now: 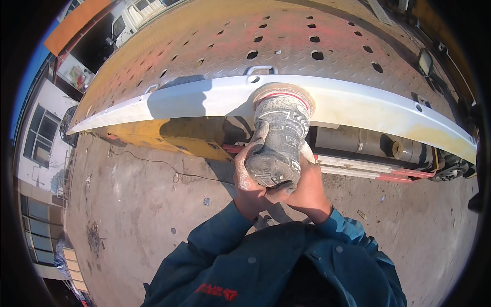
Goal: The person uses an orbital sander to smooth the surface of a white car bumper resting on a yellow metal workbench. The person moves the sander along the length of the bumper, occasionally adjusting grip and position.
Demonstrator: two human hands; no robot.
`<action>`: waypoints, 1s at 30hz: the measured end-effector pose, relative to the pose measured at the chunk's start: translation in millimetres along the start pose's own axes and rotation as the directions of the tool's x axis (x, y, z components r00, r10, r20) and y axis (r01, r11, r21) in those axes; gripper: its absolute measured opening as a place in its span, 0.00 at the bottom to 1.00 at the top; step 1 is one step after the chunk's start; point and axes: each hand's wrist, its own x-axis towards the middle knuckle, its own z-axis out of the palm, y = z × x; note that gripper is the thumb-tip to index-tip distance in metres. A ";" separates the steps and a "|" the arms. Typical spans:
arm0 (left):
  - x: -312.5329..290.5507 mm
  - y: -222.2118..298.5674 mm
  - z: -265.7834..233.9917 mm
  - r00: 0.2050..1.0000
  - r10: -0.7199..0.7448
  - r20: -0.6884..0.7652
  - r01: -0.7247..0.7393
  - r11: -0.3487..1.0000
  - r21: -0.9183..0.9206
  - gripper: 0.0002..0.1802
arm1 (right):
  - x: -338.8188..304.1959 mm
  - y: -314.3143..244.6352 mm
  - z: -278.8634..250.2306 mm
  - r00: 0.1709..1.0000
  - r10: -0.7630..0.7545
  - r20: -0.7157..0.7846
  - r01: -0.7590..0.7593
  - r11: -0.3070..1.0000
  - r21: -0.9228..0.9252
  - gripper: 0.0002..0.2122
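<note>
A dusty grey power sander [280, 134] is held in both hands, its round pad [283, 87] against the white-coated side rail [353, 102] of a truck bed. My left hand [246, 176] wraps the left side of the sander's body. My right hand [313, 189] is closed round the other side, with a thumb under the rear end. White dust coats the tool and parts of my fingers. The rail's face beneath the pad is hidden by the sander.
Beyond the rail lies a rusty tread-plate deck [291, 43] with rows of holes. A metal loop [261, 69] stands at its edge. Below the rail are a dark cylindrical tank [358, 140] and red-white guard bars [368, 171]. A cable [153, 159] crosses the concrete floor [138, 204].
</note>
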 end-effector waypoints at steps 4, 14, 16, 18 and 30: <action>-1.6 1.0 -0.4 0.995 -0.049 -0.082 0.043 0.997 -0.068 0.66 | 2.6 1.1 3.4 1.000 0.012 0.027 -0.011 0.998 -0.054 0.41; 0.8 -6.8 -8.2 0.985 0.118 -0.129 -0.098 0.984 0.150 0.64 | 9.9 5.0 14.0 0.999 0.016 0.049 -0.009 0.991 -0.134 0.39; -2.0 -13.5 -19.8 0.983 0.161 -0.085 -0.131 0.949 0.286 0.65 | 11.5 6.7 16.0 0.997 0.033 0.072 -0.021 0.987 -0.162 0.39; -3.8 -12.1 -26.7 0.984 0.176 -0.034 -0.147 0.900 0.411 0.65 | 8.0 3.8 14.5 0.991 0.073 0.115 -0.059 0.991 -0.121 0.38; -25.8 -23.0 -8.0 0.987 -0.015 -0.160 0.039 0.988 0.149 0.70 | -1.3 23.7 17.5 0.996 -0.078 0.053 0.087 0.973 -0.212 0.30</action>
